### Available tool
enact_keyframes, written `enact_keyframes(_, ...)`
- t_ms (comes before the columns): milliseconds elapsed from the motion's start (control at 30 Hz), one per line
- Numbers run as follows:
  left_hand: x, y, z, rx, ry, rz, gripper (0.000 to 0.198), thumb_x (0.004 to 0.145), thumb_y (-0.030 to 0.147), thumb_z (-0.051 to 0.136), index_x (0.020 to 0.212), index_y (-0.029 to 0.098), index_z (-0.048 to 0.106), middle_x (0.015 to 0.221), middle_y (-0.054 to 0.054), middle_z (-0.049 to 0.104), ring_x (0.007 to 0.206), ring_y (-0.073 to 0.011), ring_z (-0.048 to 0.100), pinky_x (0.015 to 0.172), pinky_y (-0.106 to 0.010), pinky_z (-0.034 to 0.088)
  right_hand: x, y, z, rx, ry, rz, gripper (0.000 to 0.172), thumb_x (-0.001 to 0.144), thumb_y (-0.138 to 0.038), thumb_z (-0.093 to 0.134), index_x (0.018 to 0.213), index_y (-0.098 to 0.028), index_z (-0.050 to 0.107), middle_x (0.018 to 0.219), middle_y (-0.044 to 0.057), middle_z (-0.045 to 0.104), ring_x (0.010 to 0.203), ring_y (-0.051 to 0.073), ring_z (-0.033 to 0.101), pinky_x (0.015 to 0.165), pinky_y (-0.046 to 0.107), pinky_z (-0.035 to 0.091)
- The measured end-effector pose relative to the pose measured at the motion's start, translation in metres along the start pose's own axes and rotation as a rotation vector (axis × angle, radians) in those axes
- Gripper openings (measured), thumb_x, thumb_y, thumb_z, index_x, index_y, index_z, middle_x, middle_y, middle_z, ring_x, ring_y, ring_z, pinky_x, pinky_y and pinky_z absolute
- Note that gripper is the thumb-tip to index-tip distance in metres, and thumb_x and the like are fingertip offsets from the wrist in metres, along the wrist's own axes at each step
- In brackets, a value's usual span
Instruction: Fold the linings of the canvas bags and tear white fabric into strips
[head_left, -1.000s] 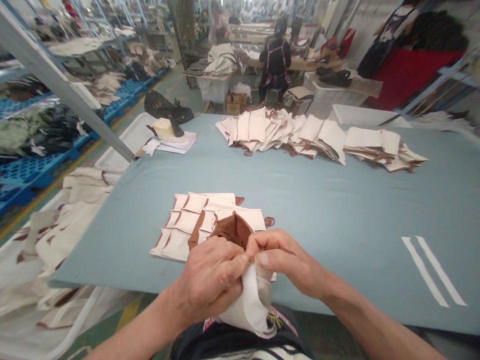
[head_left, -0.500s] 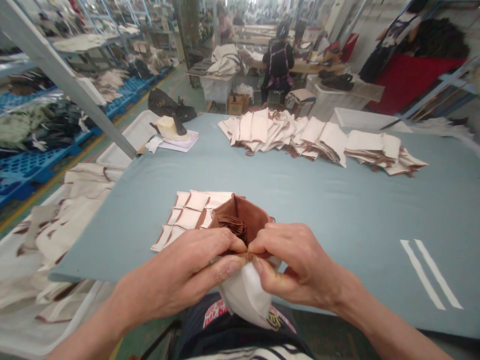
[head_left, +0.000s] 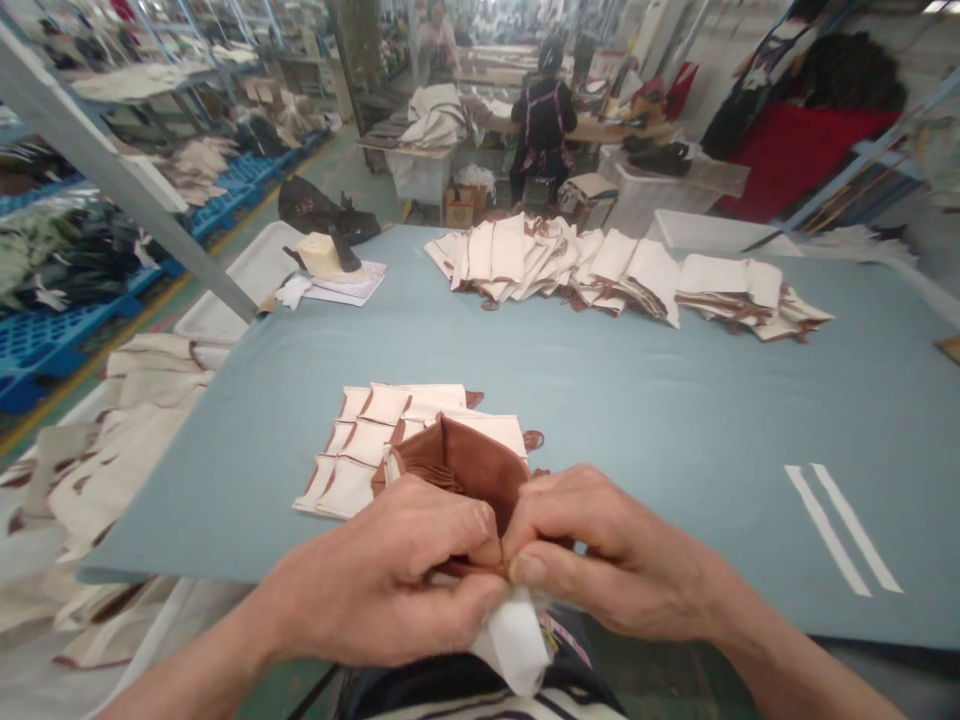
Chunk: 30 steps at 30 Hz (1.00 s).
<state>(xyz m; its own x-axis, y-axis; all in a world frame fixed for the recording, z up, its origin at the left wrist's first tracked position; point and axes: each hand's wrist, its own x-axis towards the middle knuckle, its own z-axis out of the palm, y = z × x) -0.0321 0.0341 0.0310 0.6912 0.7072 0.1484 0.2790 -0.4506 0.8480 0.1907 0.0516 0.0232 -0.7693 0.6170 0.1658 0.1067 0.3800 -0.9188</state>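
My left hand [head_left: 390,580] and my right hand [head_left: 607,560] meet at the near edge of the blue-grey table [head_left: 675,420], both closed on a small fabric pouch [head_left: 469,470]. The pouch shows a brown lining on top and cream cloth hanging below my fingers. Just behind it lies a fanned stack of cream pieces with brown trim [head_left: 390,440]. Thumbs and forefingers pinch the pouch's rim.
A long row of the same cream pieces [head_left: 615,265] lies across the table's far side. White tape strips [head_left: 840,525] mark the right. A cream object on papers [head_left: 330,265] sits far left. White bins with fabric [head_left: 112,450] stand left; a person [head_left: 544,125] works beyond.
The hands have dropped lower and closer to me, and the pouch's brown lining has been spread wider and then pulled down between the fingers.
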Motion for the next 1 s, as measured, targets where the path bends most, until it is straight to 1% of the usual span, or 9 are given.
enact_keyframes(133, -0.002, -0.006, 0.009, -0.438, 0.056, -0.147, 0.040, 0.093, 0.041, 0.060, 0.064, 0.020, 0.044, 0.059, 0.004, 0.042, 0.053, -0.0101, 0.036, 0.050, -0.024, 0.030, 0.004, 0.009, 0.017, 0.231, 0.067, 0.020, 0.042, 0.104, -0.046, 0.050, 0.071, -0.020, 0.055, 0.062, -0.004, 0.048, 0.055, 0.010, 0.041, 0.055, 0.024, 0.034)
enact_keyframes(233, -0.008, -0.014, 0.016, -0.642, 0.121, -0.212, 0.056, 0.088, 0.066, 0.063, 0.063, 0.019, 0.050, 0.060, 0.001, 0.047, 0.056, -0.0123, 0.040, 0.053, -0.025, 0.034, 0.006, 0.015, 0.035, 0.437, 0.174, 0.037, 0.047, 0.101, -0.055, 0.051, 0.069, -0.020, 0.051, 0.060, -0.004, 0.041, 0.053, 0.010, 0.034, 0.050, 0.025, 0.029)
enact_keyframes(367, -0.018, -0.024, 0.023, -0.817, 0.159, -0.214, 0.057, 0.082, 0.070, 0.068, 0.062, 0.018, 0.053, 0.060, -0.001, 0.049, 0.055, -0.0132, 0.043, 0.053, -0.026, 0.035, 0.003, 0.014, 0.040, 0.484, 0.173, 0.051, 0.041, 0.102, -0.052, 0.050, 0.076, -0.020, 0.054, 0.063, -0.004, 0.044, 0.055, 0.011, 0.036, 0.052, 0.024, 0.031)
enact_keyframes(433, -0.021, -0.026, 0.019, -0.776, 0.119, -0.197, 0.053, 0.086, 0.066, 0.066, 0.066, 0.017, 0.059, 0.061, -0.001, 0.052, 0.055, -0.0132, 0.045, 0.053, -0.026, 0.035, -0.001, 0.011, 0.033, 0.353, 0.131, 0.035, 0.038, 0.105, -0.046, 0.047, 0.080, -0.019, 0.058, 0.067, -0.003, 0.050, 0.059, 0.012, 0.043, 0.057, 0.025, 0.035)
enact_keyframes(567, -0.024, -0.020, 0.000, -0.480, 0.003, -0.106, 0.045, 0.099, 0.053, 0.055, 0.082, 0.016, 0.072, 0.068, -0.004, 0.065, 0.062, -0.0139, 0.056, 0.061, -0.025, 0.042, -0.009, 0.002, 0.016, -0.003, 0.079, -0.042, 0.035, 0.110, -0.036, 0.039, 0.089, -0.019, 0.062, 0.077, 0.001, 0.063, 0.070, 0.013, 0.056, 0.070, 0.026, 0.041)
enact_keyframes(700, -0.021, -0.004, -0.015, -0.266, -0.016, 0.065, 0.032, 0.104, 0.037, 0.052, 0.096, 0.016, 0.075, 0.078, -0.006, 0.073, 0.071, -0.0138, 0.066, 0.071, -0.022, 0.047, -0.006, -0.010, 0.005, -0.106, 0.009, -0.029, 0.042, 0.112, -0.041, 0.034, 0.095, -0.019, 0.065, 0.084, 0.002, 0.068, 0.078, 0.012, 0.061, 0.078, 0.025, 0.041)
enact_keyframes(767, -0.019, 0.004, -0.017, -0.200, -0.006, 0.123, 0.028, 0.104, 0.031, 0.053, 0.096, 0.014, 0.074, 0.077, -0.005, 0.073, 0.071, -0.0130, 0.065, 0.072, -0.021, 0.047, 0.000, -0.014, 0.002, -0.084, -0.035, -0.017, 0.051, 0.111, -0.050, 0.032, 0.087, -0.018, 0.064, 0.075, 0.000, 0.064, 0.070, 0.012, 0.058, 0.072, 0.025, 0.041)
enact_keyframes(867, -0.017, 0.012, -0.017, -0.151, 0.003, 0.144, 0.027, 0.103, 0.028, 0.054, 0.088, 0.013, 0.071, 0.074, -0.005, 0.071, 0.069, -0.0116, 0.064, 0.069, -0.019, 0.045, 0.010, -0.017, 0.004, -0.099, -0.090, -0.052, 0.058, 0.107, -0.058, 0.037, 0.066, -0.019, 0.049, 0.059, -0.005, 0.046, 0.054, 0.010, 0.042, 0.057, 0.025, 0.033)
enact_keyframes(1000, -0.020, 0.009, -0.021, -0.130, -0.004, 0.066, 0.031, 0.103, 0.037, 0.056, 0.088, 0.014, 0.071, 0.077, -0.004, 0.072, 0.071, -0.0116, 0.064, 0.071, -0.019, 0.045, 0.010, -0.024, 0.012, -0.267, -0.014, -0.231, 0.045, 0.109, -0.037, 0.039, 0.066, -0.022, 0.038, 0.059, -0.005, 0.042, 0.053, 0.010, 0.038, 0.055, 0.028, 0.028)
